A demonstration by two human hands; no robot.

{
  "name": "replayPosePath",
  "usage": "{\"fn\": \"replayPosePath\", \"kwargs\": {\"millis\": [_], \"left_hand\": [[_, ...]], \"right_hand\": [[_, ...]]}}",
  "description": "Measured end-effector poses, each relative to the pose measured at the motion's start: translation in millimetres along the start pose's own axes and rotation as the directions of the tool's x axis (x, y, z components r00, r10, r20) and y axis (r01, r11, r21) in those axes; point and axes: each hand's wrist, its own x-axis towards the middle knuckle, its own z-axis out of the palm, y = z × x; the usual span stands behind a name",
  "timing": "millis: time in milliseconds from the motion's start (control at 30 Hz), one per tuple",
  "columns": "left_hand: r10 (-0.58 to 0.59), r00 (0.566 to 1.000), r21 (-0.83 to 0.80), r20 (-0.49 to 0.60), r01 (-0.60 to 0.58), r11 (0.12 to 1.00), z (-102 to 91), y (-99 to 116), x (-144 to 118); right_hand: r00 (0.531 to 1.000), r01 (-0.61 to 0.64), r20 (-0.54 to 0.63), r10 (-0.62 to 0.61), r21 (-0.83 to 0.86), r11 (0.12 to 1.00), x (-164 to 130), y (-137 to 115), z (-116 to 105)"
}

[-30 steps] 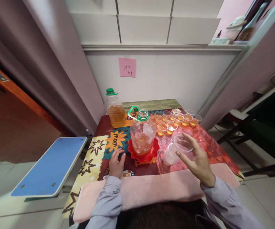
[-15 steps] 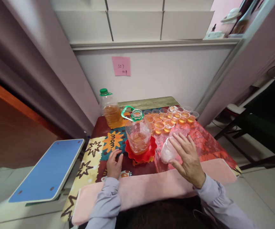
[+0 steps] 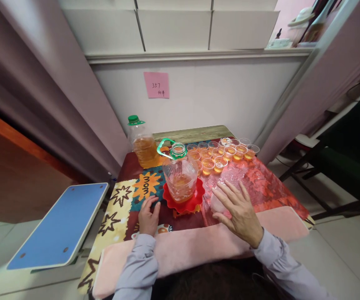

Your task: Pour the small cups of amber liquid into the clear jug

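Observation:
My left hand (image 3: 149, 216) rests on the patterned tablecloth, empty, its fingers loosely apart. Just to its right, an uncapped clear jug (image 3: 180, 177) with a green handle stands in a red scalloped dish (image 3: 183, 206), a little amber liquid in its bottom. My right hand (image 3: 236, 210) is spread flat over a stack of clear plastic cups (image 3: 217, 205) lying on the red film. The palm hides most of the stack, and whether it touches the cups I cannot tell. Beyond, several filled cups (image 3: 219, 163) of amber liquid stand in rows.
A second jug (image 3: 145, 150) with a green cap and amber liquid stands at the back left. Pink padding (image 3: 195, 246) runs along the table's near edge. A blue board (image 3: 63, 225) lies low at the left; a dark chair (image 3: 348, 154) is at the right.
My right hand has moved slightly left and lower, covering more of the cup stack. My left hand has stayed in place on the cloth.

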Motion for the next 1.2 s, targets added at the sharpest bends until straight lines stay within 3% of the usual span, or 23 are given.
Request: {"fn": "replayPosePath", "kwargs": {"millis": [67,133,200,267,300,400,467,567,700,800,900,1067,1200], "left_hand": [[-0.004,1.0,0.002,-0.002,0.004,1.0,0.2,-0.4,0.0],[-0.006,1.0,0.003,-0.003,0.006,1.0,0.5,-1.1,0.2],[-0.007,1.0,0.002,-0.005,0.007,1.0,0.8,-2.0,0.7],[-0.007,1.0,0.001,-0.005,0.007,1.0,1.0,-2.8,1.4],[-0.006,1.0,0.002,-0.005,0.006,1.0,0.9,-3.1,1.7],[-0.001,1.0,0.011,-0.007,0.001,1.0,0.3,-3.2,2.1],[0.004,1.0,0.021,-0.01,-0.004,1.0,-0.5,-2.7,1.9],[0.014,1.0,0.037,-0.011,-0.013,0.999,-1.9,-1.9,1.2],[0.02,1.0,0.049,-0.011,-0.019,0.999,-2.6,-2.1,1.0],[0.019,1.0,0.049,-0.013,-0.018,0.999,-1.9,-2.9,1.2],[0.014,1.0,0.041,-0.013,-0.014,0.999,-0.9,-3.3,1.2],[0.002,1.0,0.031,-0.01,-0.002,1.0,-0.3,-3.2,0.6],[-0.005,1.0,0.022,-0.01,0.005,1.0,-0.2,-3.5,0.3]], "right_hand": [[0.997,-0.018,-0.069,0.023,0.081,0.997,1.4,5.3,-7.6],[0.972,-0.09,-0.198,0.128,0.194,0.977,5.5,20.1,-15.0],[0.891,-0.205,-0.332,0.31,0.316,0.926,13.3,46.6,-14.5],[0.777,-0.331,-0.379,0.503,0.435,0.837,24.0,81.9,0.1],[0.745,-0.369,-0.345,0.57,0.498,0.784,30.1,100.5,12.9],[0.733,-0.51,-0.108,0.672,0.567,0.647,48.2,147.8,64.0],[0.714,-0.567,-0.012,0.7,0.575,0.589,59.0,166.0,97.4],[0.683,-0.588,-0.009,0.731,0.587,0.557,70.0,176.2,132.1],[0.654,-0.576,-0.048,0.755,0.615,0.539,72.1,178.9,149.4],[0.665,-0.538,-0.062,0.744,0.652,0.534,69.6,179.3,146.0],[0.722,-0.458,-0.076,0.688,0.693,0.557,71.1,177.3,130.4],[0.872,-0.398,-0.059,0.487,0.494,0.773,85.4,173.1,96.2],[0.946,-0.313,-0.01,0.324,0.24,0.919,97.7,172.5,85.7]]}}
